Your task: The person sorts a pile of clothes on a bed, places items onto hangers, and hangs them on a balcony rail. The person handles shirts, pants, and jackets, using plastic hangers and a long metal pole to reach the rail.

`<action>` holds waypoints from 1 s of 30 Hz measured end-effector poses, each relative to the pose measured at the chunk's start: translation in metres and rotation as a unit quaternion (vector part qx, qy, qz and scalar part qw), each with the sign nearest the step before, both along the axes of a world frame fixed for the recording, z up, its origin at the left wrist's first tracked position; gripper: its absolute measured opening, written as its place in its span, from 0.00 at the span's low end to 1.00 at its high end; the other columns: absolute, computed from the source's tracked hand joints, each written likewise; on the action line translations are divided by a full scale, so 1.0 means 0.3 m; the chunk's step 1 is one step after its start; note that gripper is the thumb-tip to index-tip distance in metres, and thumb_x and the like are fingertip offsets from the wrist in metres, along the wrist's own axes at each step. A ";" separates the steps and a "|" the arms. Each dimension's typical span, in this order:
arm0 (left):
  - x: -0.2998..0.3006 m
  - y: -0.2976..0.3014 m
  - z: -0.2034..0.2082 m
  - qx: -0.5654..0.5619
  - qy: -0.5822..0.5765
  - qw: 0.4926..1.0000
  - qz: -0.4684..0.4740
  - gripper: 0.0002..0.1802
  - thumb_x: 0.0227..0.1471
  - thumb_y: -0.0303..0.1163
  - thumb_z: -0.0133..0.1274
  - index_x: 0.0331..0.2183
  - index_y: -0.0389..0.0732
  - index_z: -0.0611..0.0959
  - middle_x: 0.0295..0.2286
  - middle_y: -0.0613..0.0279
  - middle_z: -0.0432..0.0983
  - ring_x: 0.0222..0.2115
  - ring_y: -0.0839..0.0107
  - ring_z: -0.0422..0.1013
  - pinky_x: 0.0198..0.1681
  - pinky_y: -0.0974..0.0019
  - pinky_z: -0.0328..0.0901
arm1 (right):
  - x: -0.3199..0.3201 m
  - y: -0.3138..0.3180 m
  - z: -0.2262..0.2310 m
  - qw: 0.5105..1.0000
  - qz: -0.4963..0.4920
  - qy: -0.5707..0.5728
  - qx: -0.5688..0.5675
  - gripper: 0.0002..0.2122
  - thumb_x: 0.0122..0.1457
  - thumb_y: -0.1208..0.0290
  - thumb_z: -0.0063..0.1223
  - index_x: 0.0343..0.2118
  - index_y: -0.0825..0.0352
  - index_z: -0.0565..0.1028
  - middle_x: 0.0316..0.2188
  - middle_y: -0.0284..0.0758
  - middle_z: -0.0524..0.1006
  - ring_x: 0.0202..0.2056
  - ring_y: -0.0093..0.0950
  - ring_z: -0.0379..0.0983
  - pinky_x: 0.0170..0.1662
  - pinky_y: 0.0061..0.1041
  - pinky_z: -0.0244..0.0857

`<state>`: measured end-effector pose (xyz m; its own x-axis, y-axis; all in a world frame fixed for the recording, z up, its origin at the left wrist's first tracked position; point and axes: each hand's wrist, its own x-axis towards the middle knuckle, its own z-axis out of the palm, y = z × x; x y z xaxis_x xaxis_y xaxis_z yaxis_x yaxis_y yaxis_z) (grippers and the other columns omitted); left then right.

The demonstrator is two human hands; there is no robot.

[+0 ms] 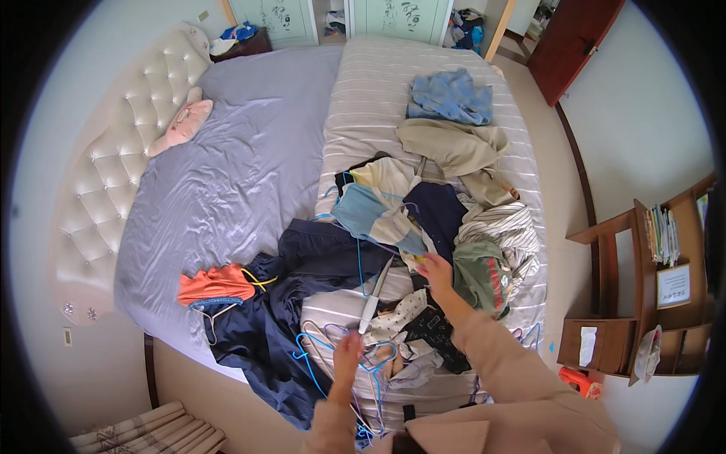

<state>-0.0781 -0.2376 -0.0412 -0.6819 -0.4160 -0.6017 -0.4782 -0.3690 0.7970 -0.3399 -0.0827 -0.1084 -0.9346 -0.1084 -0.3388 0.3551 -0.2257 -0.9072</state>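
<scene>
My right hand (437, 272) reaches into the pile of clothes on the bed, fingers closed beside a blue, white and grey shirt (370, 216); a bit of yellow shows at the fingertips, and what they grip is too small to make out. A navy garment (439, 212) lies just beyond it. Lower down, my left hand (348, 350) is blurred beside the white hanger (369, 314), its finger pose unclear. Blue hangers (308, 356) lie tangled around that hand. To its right are a cream patterned garment (401, 316) and a black printed one (435, 333).
Dark navy trousers (325, 257) and an orange garment (219, 286) lie left. Khaki trousers (454, 144), a light-blue garment (454, 97), a striped shirt (499, 227) and a green shirt (478, 276) are at right. Wooden shelves (639, 257) stand beside the bed; a pink cushion (184, 125) rests near the headboard.
</scene>
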 end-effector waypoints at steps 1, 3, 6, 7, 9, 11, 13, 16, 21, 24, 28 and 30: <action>-0.062 -0.043 -0.033 -0.074 -0.010 0.997 0.006 0.19 0.50 0.42 0.47 0.37 0.35 0.75 0.23 0.66 0.72 0.21 0.84 0.64 0.22 0.81 0.58 | 0.101 0.065 0.119 0.999 0.021 -0.035 -0.002 0.13 0.52 0.77 0.44 0.40 0.77 0.67 0.32 0.39 0.71 0.32 0.27 0.71 0.34 0.21 0.69; -0.234 -0.096 -0.171 -0.353 0.012 0.936 0.006 0.20 0.46 0.40 0.49 0.37 0.34 0.74 0.24 0.56 0.74 0.28 0.62 0.71 0.33 0.64 0.64 | 0.268 0.310 0.310 0.999 0.036 -0.016 0.036 0.14 0.53 0.76 0.44 0.42 0.76 0.64 0.30 0.39 0.71 0.31 0.26 0.71 0.38 0.24 0.67; -0.468 -0.135 -0.243 -0.343 -0.027 0.938 -0.052 0.24 0.43 0.42 0.51 0.37 0.33 0.73 0.26 0.52 0.75 0.32 0.58 0.71 0.36 0.62 0.64 | 0.533 0.725 0.526 0.983 -0.091 -0.100 0.123 0.14 0.51 0.76 0.44 0.42 0.72 0.65 0.27 0.35 0.71 0.30 0.25 0.70 0.36 0.23 0.66; -0.504 -0.165 -0.308 -0.354 -0.070 0.929 -0.079 0.25 0.42 0.43 0.52 0.37 0.32 0.73 0.27 0.52 0.75 0.32 0.60 0.71 0.36 0.63 0.64 | 0.622 0.834 0.584 0.978 -0.120 -0.127 0.117 0.14 0.50 0.77 0.44 0.42 0.71 0.65 0.26 0.35 0.71 0.29 0.24 0.69 0.33 0.22 0.66; -0.573 -0.171 -0.320 -0.202 -0.116 0.970 -0.076 0.26 0.41 0.45 0.53 0.37 0.32 0.74 0.26 0.52 0.75 0.31 0.60 0.71 0.35 0.62 0.64 | 0.799 0.996 0.669 0.958 -0.180 -0.159 0.158 0.14 0.50 0.77 0.44 0.41 0.69 0.66 0.24 0.34 0.71 0.27 0.23 0.69 0.30 0.20 0.65; -0.572 -0.172 -0.334 -0.146 -0.145 0.975 -0.082 0.27 0.40 0.46 0.54 0.36 0.32 0.74 0.27 0.52 0.75 0.32 0.61 0.71 0.34 0.62 0.64 | 0.945 1.131 0.638 0.935 -0.216 -0.190 0.206 0.14 0.50 0.77 0.44 0.42 0.67 0.66 0.22 0.32 0.70 0.24 0.22 0.68 0.27 0.19 0.65; -0.533 -0.197 -0.379 -0.188 -0.145 0.966 -0.101 0.27 0.39 0.47 0.55 0.34 0.32 0.76 0.27 0.52 0.75 0.32 0.61 0.71 0.34 0.61 0.64 | 1.052 1.227 0.524 0.924 -0.206 -0.236 0.219 0.16 0.48 0.77 0.45 0.43 0.67 0.66 0.21 0.32 0.70 0.23 0.22 0.68 0.26 0.18 0.64; -0.554 -0.101 -0.281 -0.032 -0.220 0.972 -0.077 0.28 0.36 0.49 0.57 0.30 0.30 0.77 0.32 0.50 0.73 0.33 0.60 0.69 0.34 0.57 0.62 | 1.158 1.302 0.368 0.878 -0.126 -0.297 0.354 0.18 0.47 0.77 0.46 0.44 0.66 0.65 0.20 0.33 0.70 0.22 0.20 0.68 0.23 0.17 0.62; -0.563 -0.118 -0.330 -0.073 -0.153 0.981 0.094 0.32 0.34 0.50 0.59 0.29 0.27 0.75 0.26 0.54 0.73 0.24 0.67 0.68 0.28 0.65 0.63 | 1.036 1.140 0.322 0.605 0.021 0.102 0.789 0.24 0.42 0.79 0.48 0.47 0.65 0.64 0.30 0.47 0.71 0.31 0.46 0.67 0.37 0.40 0.62; -0.563 -0.183 -0.214 -0.124 0.000 0.992 -0.002 0.21 0.45 0.45 0.50 0.23 0.33 0.75 0.17 0.65 0.69 0.17 0.74 0.62 0.19 0.71 0.57 | 0.813 0.929 0.460 0.786 0.061 0.178 0.589 0.21 0.45 0.78 0.47 0.47 0.66 0.64 0.34 0.43 0.71 0.32 0.36 0.70 0.37 0.31 0.64; -0.517 -0.059 0.271 -0.335 0.176 0.924 -0.054 0.17 0.53 0.36 0.39 0.18 0.36 0.70 0.13 0.60 0.63 0.15 0.71 0.59 0.19 0.66 0.54 | 0.618 0.614 0.662 0.917 0.161 0.109 0.349 0.16 0.51 0.73 0.47 0.45 0.66 0.66 0.33 0.39 0.73 0.33 0.23 0.70 0.36 0.21 0.63; -0.366 0.062 0.466 -0.420 0.173 0.887 -0.082 0.14 0.52 0.34 0.41 0.20 0.37 0.71 0.15 0.51 0.67 0.17 0.56 0.64 0.20 0.59 0.56 | 0.540 0.450 0.722 0.964 0.129 0.115 0.204 0.16 0.54 0.69 0.47 0.46 0.67 0.65 0.33 0.36 0.73 0.33 0.22 0.70 0.37 0.20 0.63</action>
